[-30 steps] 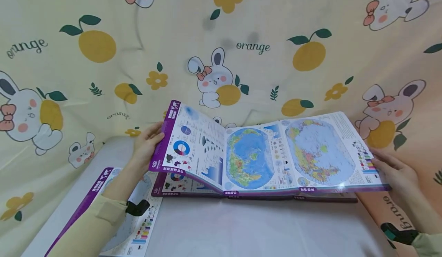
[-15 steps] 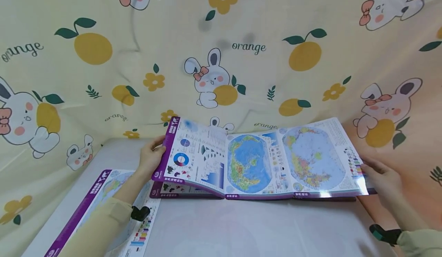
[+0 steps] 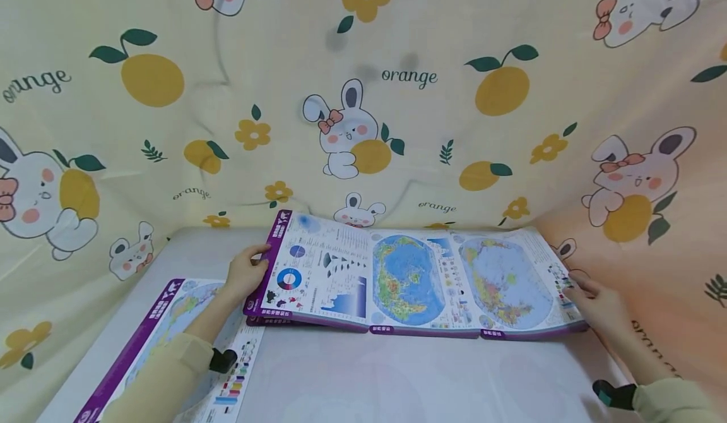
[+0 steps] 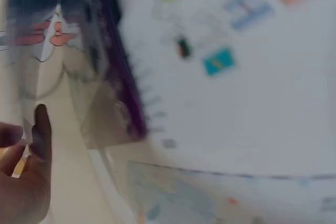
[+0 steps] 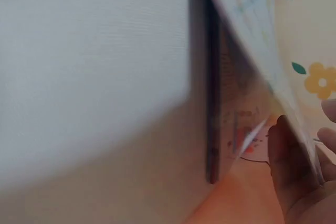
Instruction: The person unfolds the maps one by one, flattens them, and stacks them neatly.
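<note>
A three-panel folding world map (image 3: 406, 278) with purple borders is spread toward the back of the table. My left hand (image 3: 247, 276) grips its left edge with the thumb on top. At the right edge my right hand (image 3: 603, 304) pinches the sheet between thumb and fingers. In the right wrist view, the right hand (image 5: 299, 174) has fingers beneath the thin sheet (image 5: 262, 51), which is still raised there. A second map (image 3: 272, 321) of the same kind lies underneath, mostly covered. The left wrist view is blurred; it shows the left hand (image 4: 29, 177) near the purple border.
Another purple-edged map (image 3: 127, 350) lies at the table's left, partly hidden by the left forearm. The white table (image 3: 397, 379) extends in front of the maps. A curtain (image 3: 431, 132) printed with rabbits and oranges hangs close behind and along the right side.
Both hands have lowered the upper map onto the one beneath. The right hand has moved left and down with its edge, and the panels now lie flatter, covering most of the lower map.
</note>
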Demonstrator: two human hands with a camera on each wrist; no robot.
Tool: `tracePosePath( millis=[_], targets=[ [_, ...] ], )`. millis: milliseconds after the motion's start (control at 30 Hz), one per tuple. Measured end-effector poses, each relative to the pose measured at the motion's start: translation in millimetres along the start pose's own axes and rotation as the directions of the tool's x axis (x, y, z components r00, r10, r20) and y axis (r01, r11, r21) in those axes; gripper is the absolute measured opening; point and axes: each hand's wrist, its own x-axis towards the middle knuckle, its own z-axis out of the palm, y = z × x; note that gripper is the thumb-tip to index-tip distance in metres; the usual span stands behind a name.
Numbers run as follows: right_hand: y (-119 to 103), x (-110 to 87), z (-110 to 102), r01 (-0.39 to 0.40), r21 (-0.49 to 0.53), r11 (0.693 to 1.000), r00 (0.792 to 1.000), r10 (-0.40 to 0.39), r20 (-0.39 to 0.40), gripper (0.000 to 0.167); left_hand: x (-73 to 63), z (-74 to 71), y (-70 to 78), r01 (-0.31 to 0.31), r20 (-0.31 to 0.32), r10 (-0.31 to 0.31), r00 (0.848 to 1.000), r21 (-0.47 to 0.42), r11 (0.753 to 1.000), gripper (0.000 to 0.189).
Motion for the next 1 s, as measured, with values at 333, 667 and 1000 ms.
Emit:
tracePosePath(
  millis=[333, 667, 1000],
  targets=[
    [2.0, -2.3, 11.3, 0.08, -0.17, 0.982, 0.993, -0.063, 0.104, 0.079, -6.2, 5.7, -10.7, -0.107, 0.23, 0.03, 0.973, 0.33, 0.938, 0.079],
    [9.5, 6.5, 28.4, 0.137, -0.279, 0.95, 0.987, -0.107, 0.12, 0.105, -6.5, 11.8, -12.1, -0.076, 0.292, -0.045, 0.955, 0.39, 0.918, 0.115],
    [12.9, 14.2, 38.5, 0.161, -0.359, 0.919, 0.986, -0.134, 0.1, 0.111, -6.2, 15.6, -9.1, -0.106, 0.273, -0.022, 0.962, 0.446, 0.889, 0.111]
  ],
)
